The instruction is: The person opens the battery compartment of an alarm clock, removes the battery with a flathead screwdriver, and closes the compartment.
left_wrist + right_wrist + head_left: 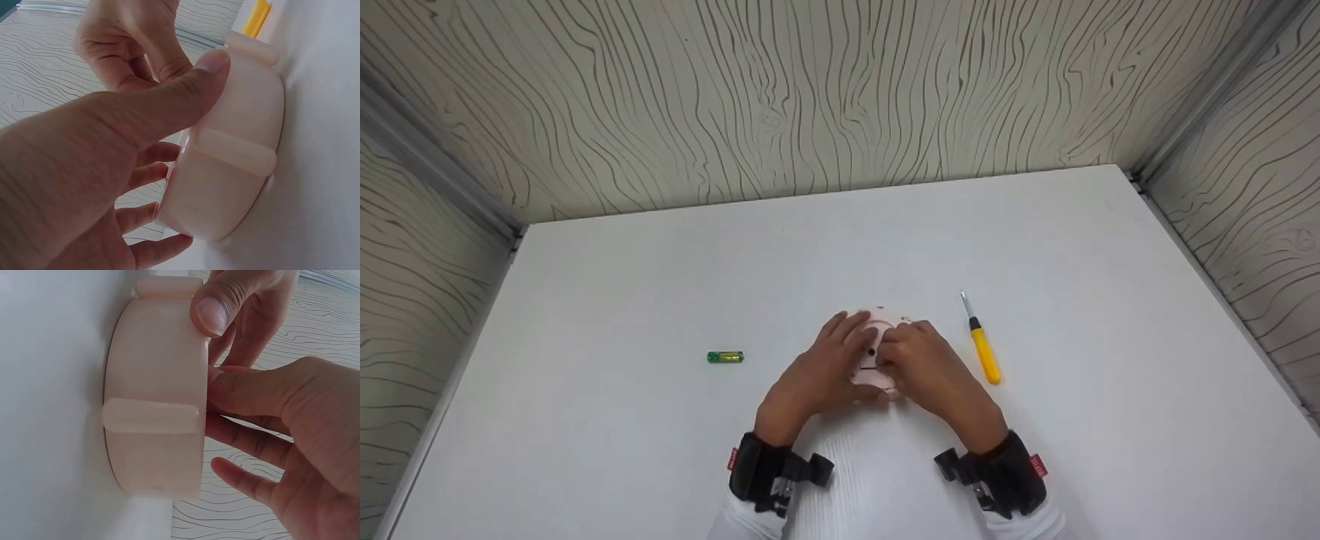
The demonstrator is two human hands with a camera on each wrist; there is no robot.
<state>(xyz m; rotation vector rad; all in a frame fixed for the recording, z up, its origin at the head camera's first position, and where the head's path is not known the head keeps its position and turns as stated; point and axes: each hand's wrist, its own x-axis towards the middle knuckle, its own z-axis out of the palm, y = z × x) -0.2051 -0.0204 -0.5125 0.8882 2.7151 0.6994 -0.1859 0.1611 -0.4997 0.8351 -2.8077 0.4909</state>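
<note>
A round, pale pink plastic case (873,378) lies on the white table, with a dark dot and a thin dark slot on its upper face. Its smooth side wall (236,101) carries raised, rounded ribs. My left hand (829,367) holds the case, the thumb on the near rim and the fingers spread across the top towards the far rim. Over the right part of the upper face, my right hand (926,367) bends its fingers, with thumb and fingertips (225,388) right at the surface. Whether they pinch a small part there I cannot tell.
A green-and-gold battery (725,357) lies on the table left of the hands. To the right is a screwdriver (985,352) with a yellow handle, its metal tip pointing away. Wood-grain patterned panels (810,97) enclose the table (622,285) at the back and both sides.
</note>
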